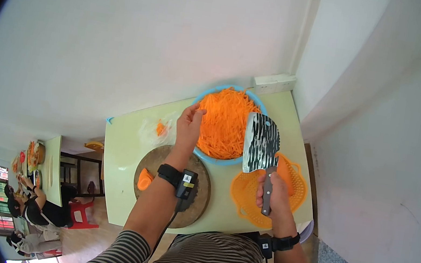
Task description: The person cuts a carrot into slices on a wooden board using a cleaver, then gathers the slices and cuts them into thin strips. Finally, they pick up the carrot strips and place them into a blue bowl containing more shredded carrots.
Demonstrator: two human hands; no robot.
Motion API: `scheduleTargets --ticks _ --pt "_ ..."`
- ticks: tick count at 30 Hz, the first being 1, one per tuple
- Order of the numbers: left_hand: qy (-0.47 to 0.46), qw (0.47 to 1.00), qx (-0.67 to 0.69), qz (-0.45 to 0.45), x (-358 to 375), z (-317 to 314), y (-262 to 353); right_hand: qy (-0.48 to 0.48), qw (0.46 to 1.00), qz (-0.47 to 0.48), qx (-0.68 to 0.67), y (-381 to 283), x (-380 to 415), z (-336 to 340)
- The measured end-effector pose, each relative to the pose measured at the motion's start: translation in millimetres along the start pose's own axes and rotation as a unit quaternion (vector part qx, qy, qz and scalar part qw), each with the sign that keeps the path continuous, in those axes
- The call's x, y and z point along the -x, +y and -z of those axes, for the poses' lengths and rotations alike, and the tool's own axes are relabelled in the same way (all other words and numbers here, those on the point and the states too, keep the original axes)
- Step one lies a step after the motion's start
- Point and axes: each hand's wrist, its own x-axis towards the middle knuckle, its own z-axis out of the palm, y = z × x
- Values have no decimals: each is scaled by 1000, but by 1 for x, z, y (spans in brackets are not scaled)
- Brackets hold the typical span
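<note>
My right hand (275, 197) is closed around the brown handle of a cleaver (262, 143), its broad blade pointing up. Beneath it stands an orange plastic basket (246, 199) with a piece of carrot (285, 172) in it. My left hand (190, 120) is at the left edge of a blue basin (217, 161) heaped with shredded carrot (225, 123). Its fingers are curled together, and whatever they may hold is too small to name. Under my left forearm lies a round wooden board (201, 184) with carrot pieces (145, 179) on its left side.
On the pale green table (117, 194), a plastic film (148, 132) with carrot shreds (160, 128) lies left. White walls border the table behind and right. Far left, people (36, 206) sit at another table (54, 170), near a red stool (81, 215).
</note>
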Motion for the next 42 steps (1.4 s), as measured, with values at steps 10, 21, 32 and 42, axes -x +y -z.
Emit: scheduleTargets --ticks 10,21,32,42 --pt "28 936 255 240 41 70 40 -1 998 -17 59 10 16 -10" --pt "111 974 -151 128 128 212 -15 -86 975 4 206 42 27 -37" --pt "68 914 -385 106 204 273 -83 -75 900 -30 429 104 29 -87" --pt "-17 908 -415 57 169 268 -102 -52 830 -60 552 150 40 -118"
